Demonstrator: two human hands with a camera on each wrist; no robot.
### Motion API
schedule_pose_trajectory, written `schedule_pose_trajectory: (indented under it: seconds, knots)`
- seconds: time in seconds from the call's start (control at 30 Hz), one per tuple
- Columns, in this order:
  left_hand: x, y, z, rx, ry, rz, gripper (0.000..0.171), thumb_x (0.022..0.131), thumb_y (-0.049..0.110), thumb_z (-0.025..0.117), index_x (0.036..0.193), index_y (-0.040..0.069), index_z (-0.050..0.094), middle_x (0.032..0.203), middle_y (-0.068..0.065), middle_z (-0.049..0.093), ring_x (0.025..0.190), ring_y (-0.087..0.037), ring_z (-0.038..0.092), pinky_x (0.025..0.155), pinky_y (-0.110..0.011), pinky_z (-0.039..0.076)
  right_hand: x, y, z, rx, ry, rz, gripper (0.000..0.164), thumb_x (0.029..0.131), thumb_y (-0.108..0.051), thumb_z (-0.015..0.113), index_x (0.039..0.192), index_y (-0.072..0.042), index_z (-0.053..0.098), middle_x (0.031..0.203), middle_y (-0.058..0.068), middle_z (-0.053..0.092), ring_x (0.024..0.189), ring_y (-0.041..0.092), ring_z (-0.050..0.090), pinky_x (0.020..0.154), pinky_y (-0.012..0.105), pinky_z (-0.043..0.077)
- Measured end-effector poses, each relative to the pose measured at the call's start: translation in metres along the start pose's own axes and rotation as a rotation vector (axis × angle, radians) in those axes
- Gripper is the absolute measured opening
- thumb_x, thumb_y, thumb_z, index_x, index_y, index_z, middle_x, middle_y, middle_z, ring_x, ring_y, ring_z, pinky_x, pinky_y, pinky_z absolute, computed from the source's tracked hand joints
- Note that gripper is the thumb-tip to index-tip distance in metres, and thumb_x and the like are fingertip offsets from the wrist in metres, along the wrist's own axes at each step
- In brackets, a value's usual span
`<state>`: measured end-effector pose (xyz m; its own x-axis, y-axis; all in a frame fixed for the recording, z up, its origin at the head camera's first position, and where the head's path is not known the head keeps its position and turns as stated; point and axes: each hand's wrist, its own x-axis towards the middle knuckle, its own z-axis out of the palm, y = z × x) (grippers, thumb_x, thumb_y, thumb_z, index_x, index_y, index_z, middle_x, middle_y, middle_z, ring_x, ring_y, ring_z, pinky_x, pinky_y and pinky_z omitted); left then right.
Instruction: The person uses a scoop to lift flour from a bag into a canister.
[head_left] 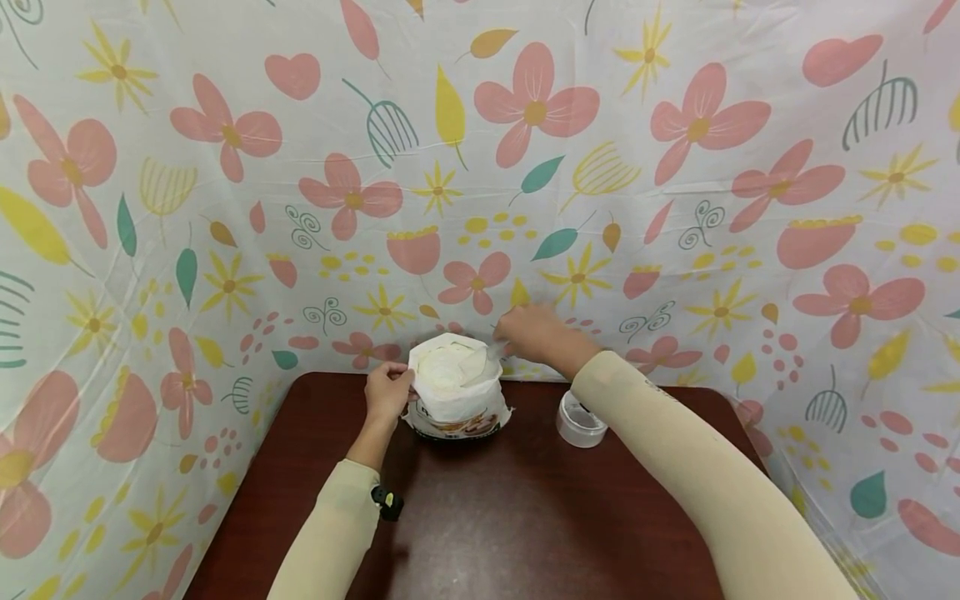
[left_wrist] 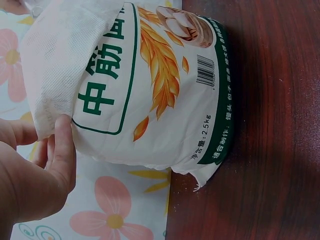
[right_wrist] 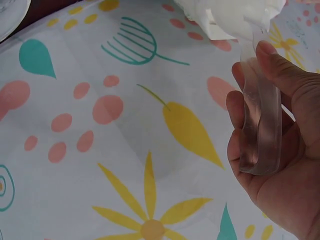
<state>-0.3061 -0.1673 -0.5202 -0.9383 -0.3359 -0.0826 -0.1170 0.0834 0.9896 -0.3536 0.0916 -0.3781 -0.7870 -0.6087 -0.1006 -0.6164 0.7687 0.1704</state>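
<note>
White is the main colour of the flour bag (head_left: pixel 448 410), which stands on the far part of the table (head_left: pixel 480 517), close to the flowery cloth (head_left: pixel 345 275) behind; its top is folded down all the way round, like a cuff, and its mouth is open; pale flour (head_left: pixel 444 367) shows inside; the left wrist view shows big green letters on the bag's side, a golden wheat ear (left_wrist: pixel 161 75), a small barcode (left_wrist: pixel 205 71), the words "2.5kg" and a dark green band near the bottom.

The left hand (head_left: pixel 387 395) is at the left side of the bag; its thumb and fingers pinch the edge of the folded cuff; the right hand (head_left: pixel 536 333) is on the other side and grips a clear scoop (right_wrist: pixel 265 130) by its handle, with the fingers curled round it; the wide end of the scoop is at the bag's mouth; how much flour it carries, I cannot tell.

A round clear tub (head_left: pixel 581 429) sits on the table to the right of the bag, apart from it; the right sleeve (head_left: pixel 675 450) hides a bit of it; both sleeves are cream, and a small black thing (head_left: pixel 387 502) is on the left one near the wrist; the table is dark red-brown and shiny; the cloth has pink flowers, yellow leaves and green leaves.
</note>
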Motion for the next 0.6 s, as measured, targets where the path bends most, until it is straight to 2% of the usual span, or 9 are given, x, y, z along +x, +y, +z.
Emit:
schedule_pose_trajectory:
  seconds: [0.3,0.47,0.6]
  knots:
    - [0.0001,-0.0015,-0.0003,0.006,0.005,0.010,0.019,0.097,0.008,0.065,0.111,-0.005,0.068,0.087,-0.011,0.061,0.058,-0.013,0.065,0.062,-0.033,0.067,-0.0010,-0.0019,0.0082,0.019,0.051,-0.039,0.029,0.089,-0.032,0.082,0.116,-0.025,0.079,0.115,-0.003,0.077,0.106,0.023,0.072,0.088,0.046,0.063]
    - [-0.0024,0.0010,-0.0001,0.016,0.008,0.022,0.019,0.098,0.008,0.066,0.112,-0.005,0.068,0.087,-0.010,0.061,0.059,-0.011,0.065,0.069,-0.041,0.069,-0.0021,-0.0014,0.0088,0.059,0.060,-0.032,0.029,0.090,-0.030,0.082,0.117,-0.024,0.080,0.117,-0.003,0.077,0.108,0.023,0.072,0.091,0.047,0.063]
    - [-0.0031,0.0018,-0.0003,0.017,0.007,0.025,0.020,0.098,0.008,0.066,0.113,-0.005,0.068,0.087,-0.010,0.061,0.060,-0.011,0.064,0.070,-0.043,0.069,-0.0027,0.0013,0.0113,0.082,0.067,-0.025,0.026,0.090,-0.031,0.081,0.115,-0.025,0.080,0.117,-0.004,0.077,0.108,0.023,0.072,0.091,0.046,0.063]
